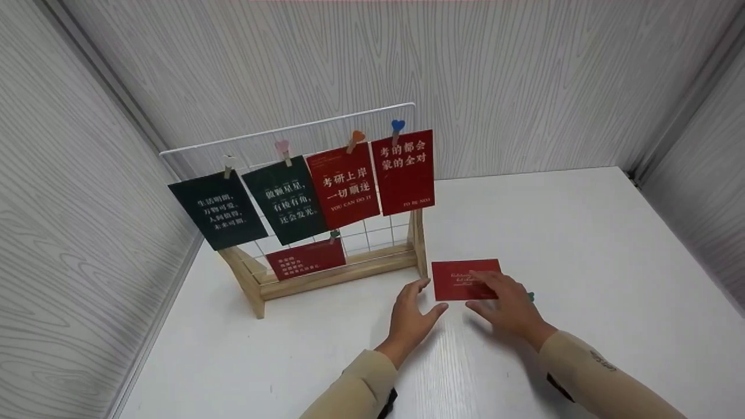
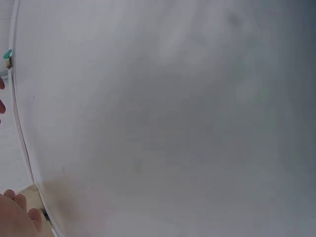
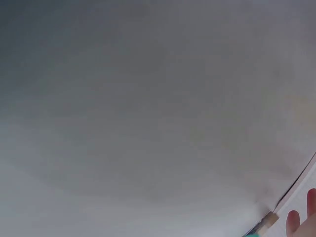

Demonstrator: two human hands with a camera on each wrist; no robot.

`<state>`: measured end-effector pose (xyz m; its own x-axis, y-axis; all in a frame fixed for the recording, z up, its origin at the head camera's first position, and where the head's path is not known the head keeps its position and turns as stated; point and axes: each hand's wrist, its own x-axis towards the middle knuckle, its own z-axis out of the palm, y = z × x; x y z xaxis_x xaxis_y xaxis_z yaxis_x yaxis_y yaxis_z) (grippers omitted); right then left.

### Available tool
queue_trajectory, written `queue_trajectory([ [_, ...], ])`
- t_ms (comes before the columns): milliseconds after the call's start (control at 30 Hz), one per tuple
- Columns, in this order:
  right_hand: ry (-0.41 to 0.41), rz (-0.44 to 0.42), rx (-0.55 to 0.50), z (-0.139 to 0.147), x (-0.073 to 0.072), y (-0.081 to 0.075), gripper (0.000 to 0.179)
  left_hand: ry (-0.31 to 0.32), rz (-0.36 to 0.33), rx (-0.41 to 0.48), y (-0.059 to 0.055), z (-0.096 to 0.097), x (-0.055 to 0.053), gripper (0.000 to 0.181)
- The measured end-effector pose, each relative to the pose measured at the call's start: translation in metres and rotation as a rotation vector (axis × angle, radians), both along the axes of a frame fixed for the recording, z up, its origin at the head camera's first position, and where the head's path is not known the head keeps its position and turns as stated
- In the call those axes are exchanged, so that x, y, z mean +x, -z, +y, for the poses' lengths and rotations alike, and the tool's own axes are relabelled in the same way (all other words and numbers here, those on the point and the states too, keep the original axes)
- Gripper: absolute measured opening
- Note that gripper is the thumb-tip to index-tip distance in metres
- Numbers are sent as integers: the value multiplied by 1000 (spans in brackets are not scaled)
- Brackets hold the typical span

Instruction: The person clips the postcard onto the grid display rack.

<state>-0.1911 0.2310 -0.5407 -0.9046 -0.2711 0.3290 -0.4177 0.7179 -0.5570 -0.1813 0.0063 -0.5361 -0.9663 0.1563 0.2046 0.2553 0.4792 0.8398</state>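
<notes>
A red card (image 1: 460,276) with light printed writing lies on the white table, right of the wire rack. My right hand (image 1: 512,305) reaches over the card's right side, its fingers overlapping the card in the head view and the thumb spread below. Near the card's lower left corner is my left hand (image 1: 409,317), fingers and thumb apart with nothing between them. A teal clip (image 1: 531,296) shows just past the right hand, partly hidden by it; the right wrist view catches a wooden clip (image 3: 269,220) with a teal end near the fingers.
The white wire rack (image 1: 372,250) on a wooden base stands to the left. Two dark green cards (image 1: 221,212) and two red cards (image 1: 404,186) hang from its top in coloured heart clips. Another red card (image 1: 305,259) hangs lower. Grey wood-grain panels (image 1: 495,87) enclose the table.
</notes>
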Motion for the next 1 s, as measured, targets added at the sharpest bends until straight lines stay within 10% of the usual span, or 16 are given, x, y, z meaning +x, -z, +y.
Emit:
queue_trajectory([
  [667,105,-62,10,50,3,1,62,131,-149,-33,-1,21,-11,61],
  [1000,116,-111,52,67,10,2,59,121,-98,-52,0,16,-8,44],
])
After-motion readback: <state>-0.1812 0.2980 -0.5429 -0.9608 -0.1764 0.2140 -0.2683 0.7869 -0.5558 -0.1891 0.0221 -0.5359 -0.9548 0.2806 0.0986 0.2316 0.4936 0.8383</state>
